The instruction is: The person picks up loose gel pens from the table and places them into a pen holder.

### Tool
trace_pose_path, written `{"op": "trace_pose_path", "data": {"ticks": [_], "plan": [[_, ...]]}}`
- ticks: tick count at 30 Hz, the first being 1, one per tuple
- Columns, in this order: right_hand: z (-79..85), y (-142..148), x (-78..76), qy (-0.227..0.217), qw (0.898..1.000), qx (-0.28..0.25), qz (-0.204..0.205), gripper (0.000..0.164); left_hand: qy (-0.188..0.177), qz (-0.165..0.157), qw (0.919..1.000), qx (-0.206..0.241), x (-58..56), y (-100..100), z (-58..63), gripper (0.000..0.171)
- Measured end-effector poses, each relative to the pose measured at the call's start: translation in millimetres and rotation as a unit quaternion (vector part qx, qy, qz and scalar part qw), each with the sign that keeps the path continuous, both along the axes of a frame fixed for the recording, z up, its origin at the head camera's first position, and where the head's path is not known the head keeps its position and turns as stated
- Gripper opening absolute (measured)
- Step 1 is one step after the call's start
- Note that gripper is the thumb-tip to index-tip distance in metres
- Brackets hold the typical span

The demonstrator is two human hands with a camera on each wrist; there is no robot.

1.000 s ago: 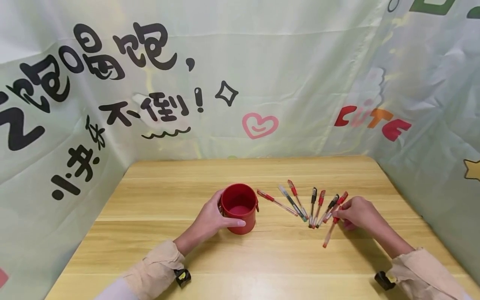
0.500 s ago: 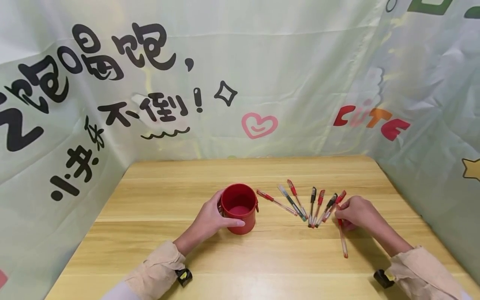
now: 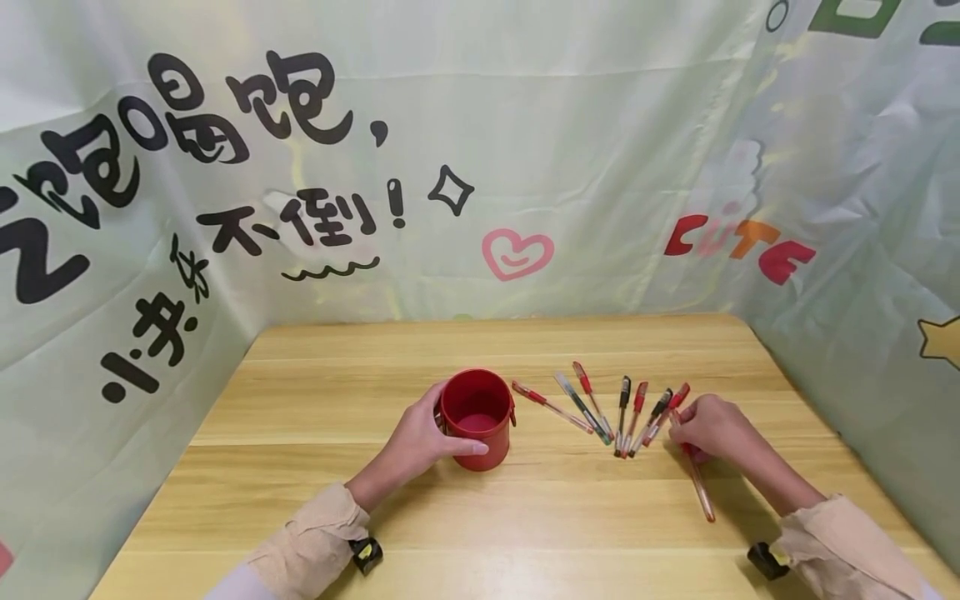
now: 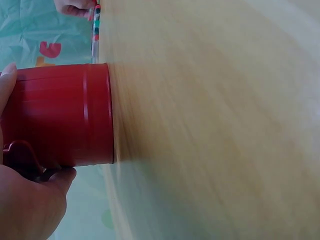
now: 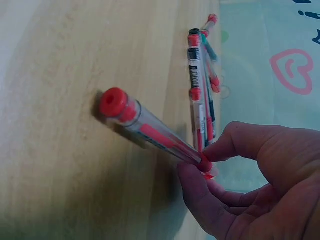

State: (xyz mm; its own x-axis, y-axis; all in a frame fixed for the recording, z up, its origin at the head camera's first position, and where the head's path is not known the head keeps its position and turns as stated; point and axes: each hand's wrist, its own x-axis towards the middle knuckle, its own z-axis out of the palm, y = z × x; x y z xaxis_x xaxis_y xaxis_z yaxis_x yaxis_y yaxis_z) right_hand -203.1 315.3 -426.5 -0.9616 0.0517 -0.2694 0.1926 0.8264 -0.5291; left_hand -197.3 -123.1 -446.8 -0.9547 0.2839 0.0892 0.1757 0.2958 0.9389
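Note:
My left hand (image 3: 420, 432) grips the side of a red metal bucket (image 3: 491, 454), thumb across its front. The bucket stands upright, and I see nothing inside it. In the left wrist view the bucket (image 4: 60, 115) fills the left part, its base on the table. My right hand (image 3: 714, 425) pinches a red pen (image 3: 701, 487) near its cap, between thumb and fingertips. Up close in the right wrist view, the clear barrel of this red pen (image 5: 155, 135) points away from the hand. Left of that hand lie several red and black pens (image 3: 637, 408) in a loose fan.
A wooden table (image 3: 300, 500) carries everything. Between the bucket and the fan lie a red pen (image 3: 551, 406), a dark green pen (image 3: 583, 408) and another red pen (image 3: 592, 398). Printed fabric (image 3: 600, 125) hangs behind the table and at both sides.
The pen in my right hand has swung its lower end to the right and toward me, away from the other pens. The left hand and bucket stay in place.

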Motion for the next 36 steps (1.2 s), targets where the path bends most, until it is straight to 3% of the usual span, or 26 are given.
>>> {"op": "trace_pose_path", "data": {"ticks": [11, 19, 31, 36], "plan": [[23.1, 0, 0.3, 0.018, 0.997, -0.070, 0.004, 0.049, 0.009, 0.001, 1.0000, -0.002, -2.2, -2, -3.3, 0.095], [34.9, -8, 3.4, 0.055, 0.992, -0.107, 0.032, 0.036, 0.012, -0.003, 0.9999, 0.000, -1.5, -2, -1.7, 0.094], [53.4, -32, 2.2, 0.111, 0.989, -0.074, 0.063, 0.028, 0.014, -0.011, 0.9998, 0.001, -2.3, 0, -0.4, 0.096], [60.4, -44, -0.3, 0.131, 0.985, -0.086, 0.075, 0.028, 0.013, -0.020, 0.9997, 0.003, -2.9, 3, -1.7, 0.097]]}}
